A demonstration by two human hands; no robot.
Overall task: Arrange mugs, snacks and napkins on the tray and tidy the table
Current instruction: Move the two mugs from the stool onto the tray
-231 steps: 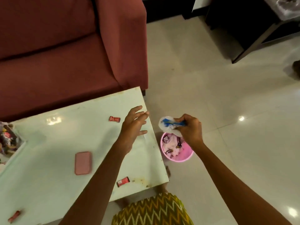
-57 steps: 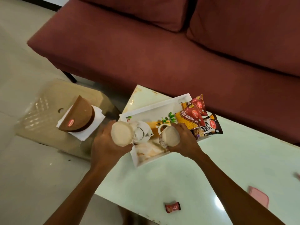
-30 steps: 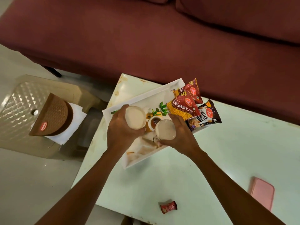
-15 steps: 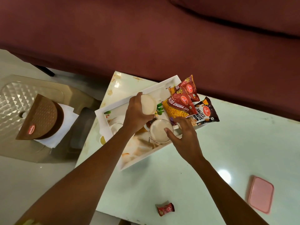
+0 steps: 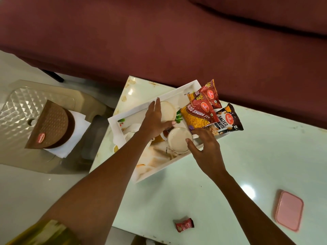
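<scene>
Maroon sofa (image 5: pixel 159 41), glossy pale floor (image 5: pixel 26 191), beige plastic stool (image 5: pixel 17 106)

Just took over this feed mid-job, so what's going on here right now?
A person is setting two mugs on the white tray. The left hand grips the far mug; the right hand is open beside the near mug, fingertips at its rim. Snack packets lie across the tray's far end. A small red wrapper and a pink lid lie on the table.
</scene>
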